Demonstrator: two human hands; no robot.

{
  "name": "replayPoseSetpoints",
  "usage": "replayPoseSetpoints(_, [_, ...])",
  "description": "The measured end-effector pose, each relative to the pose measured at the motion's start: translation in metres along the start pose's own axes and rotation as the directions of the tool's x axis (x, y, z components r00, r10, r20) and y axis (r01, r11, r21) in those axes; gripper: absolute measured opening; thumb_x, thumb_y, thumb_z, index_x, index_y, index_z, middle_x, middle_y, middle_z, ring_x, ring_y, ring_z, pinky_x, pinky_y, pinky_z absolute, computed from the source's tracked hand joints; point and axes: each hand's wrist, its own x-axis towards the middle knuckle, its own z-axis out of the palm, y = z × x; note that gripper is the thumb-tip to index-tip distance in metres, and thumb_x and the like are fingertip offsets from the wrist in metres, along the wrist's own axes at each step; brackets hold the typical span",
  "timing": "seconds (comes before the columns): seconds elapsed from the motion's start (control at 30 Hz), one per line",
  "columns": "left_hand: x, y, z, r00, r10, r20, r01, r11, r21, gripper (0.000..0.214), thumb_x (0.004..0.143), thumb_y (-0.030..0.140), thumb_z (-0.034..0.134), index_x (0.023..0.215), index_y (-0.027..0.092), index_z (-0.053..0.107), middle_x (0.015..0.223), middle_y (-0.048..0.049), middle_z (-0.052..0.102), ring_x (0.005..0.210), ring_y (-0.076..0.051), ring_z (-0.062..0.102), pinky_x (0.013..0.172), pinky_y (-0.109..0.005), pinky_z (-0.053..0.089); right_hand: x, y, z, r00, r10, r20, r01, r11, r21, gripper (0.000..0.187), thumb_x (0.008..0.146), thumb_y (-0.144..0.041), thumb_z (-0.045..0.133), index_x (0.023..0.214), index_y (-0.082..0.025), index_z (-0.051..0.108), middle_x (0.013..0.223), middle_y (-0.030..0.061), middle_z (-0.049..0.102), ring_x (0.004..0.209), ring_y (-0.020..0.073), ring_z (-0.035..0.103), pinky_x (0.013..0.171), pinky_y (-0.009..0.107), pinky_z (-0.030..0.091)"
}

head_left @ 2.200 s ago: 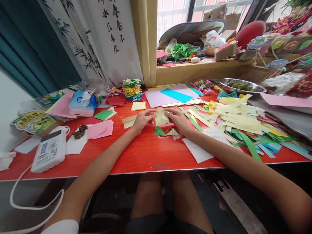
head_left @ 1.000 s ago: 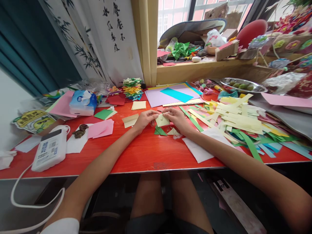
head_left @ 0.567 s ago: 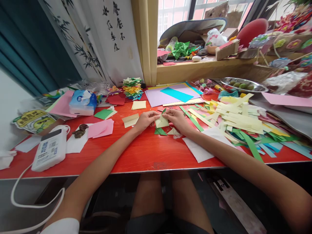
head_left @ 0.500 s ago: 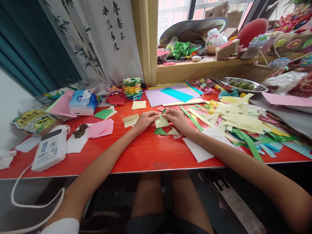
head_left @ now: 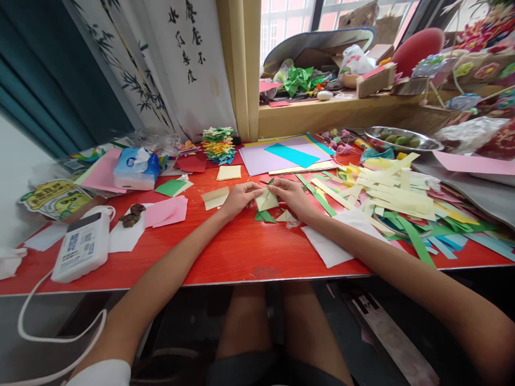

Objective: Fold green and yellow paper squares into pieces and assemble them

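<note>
A small piece of pale yellow folded paper [head_left: 267, 201] is pinched between both hands above the red table [head_left: 233, 252]. My left hand [head_left: 240, 199] grips its left edge with closed fingers. On its upper right side, my right hand [head_left: 293, 195] holds it with thumb and fingers pressed together. Just under it lie a green folded paper piece [head_left: 264, 216] and a cream folded piece [head_left: 286, 216]. A tan paper slip [head_left: 215, 198] rests beside my left hand, with a stack of cream paper squares [head_left: 229, 172] behind it.
Paper strips [head_left: 396, 187] pile up at the right, near a white sheet [head_left: 336, 244]. A stack of folded paper pieces [head_left: 218, 146] stands at the back. On the left are pink papers [head_left: 167, 212], a tissue pack [head_left: 135, 169] and a white corded device [head_left: 82, 249].
Both hands stay in almost the same place. The top of the pale yellow paper looks slightly different between my fingers; little else differs.
</note>
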Motion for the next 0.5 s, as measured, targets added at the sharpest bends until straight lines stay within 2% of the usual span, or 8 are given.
replayPoseSetpoints(0.07, [0.0004,0.0001,-0.0009,0.998,0.013,-0.054,-0.013,1.000,0.004,0.021,0.074,0.035,0.055,0.079,0.015,0.059,0.056,0.0027,0.050,0.042,-0.004,0.041,0.040,-0.017,0.030,0.0002,-0.0004,0.0005,1.000,0.009,0.030,-0.011,0.999,0.052,0.022,0.075,-0.038,0.057,0.075,-0.016,0.056,0.067,-0.0004,0.054,0.059,0.0098,0.052,0.054,0.020,0.046])
replayPoseSetpoints(0.17, [0.0008,-0.0008,-0.0024,0.989,0.036,-0.146,-0.035,0.999,0.015,0.022,0.074,0.036,0.055,0.080,0.015,0.059,0.058,0.0027,0.051,0.042,-0.004,0.040,0.041,-0.017,0.029,0.0006,-0.0003,0.0012,0.989,0.034,0.145,-0.056,0.987,0.153,0.023,0.073,-0.038,0.060,0.081,-0.016,0.058,0.078,0.0023,0.059,0.064,0.0117,0.058,0.063,0.025,0.051])
replayPoseSetpoints(0.27, [0.0006,-0.0019,-0.0038,0.982,0.047,-0.182,-0.046,0.999,0.010,0.022,0.075,0.037,0.055,0.079,0.015,0.059,0.057,0.0028,0.050,0.042,-0.004,0.040,0.042,-0.017,0.030,0.0015,0.0011,0.0008,0.973,0.048,0.224,-0.097,0.972,0.214,0.022,0.073,-0.035,0.061,0.085,-0.016,0.058,0.085,0.0038,0.061,0.064,0.0116,0.061,0.066,0.025,0.053])
replayPoseSetpoints(0.5, [0.0021,-0.0036,-0.0055,0.967,0.037,-0.253,-0.045,0.999,-0.027,0.020,0.074,0.034,0.056,0.078,0.015,0.058,0.056,0.0029,0.051,0.039,-0.003,0.040,0.040,-0.017,0.030,0.0047,0.0063,-0.0018,0.977,0.068,0.200,-0.120,0.959,0.258,0.021,0.075,-0.031,0.061,0.088,-0.015,0.055,0.076,0.0030,0.062,0.063,0.0116,0.063,0.059,0.021,0.053])
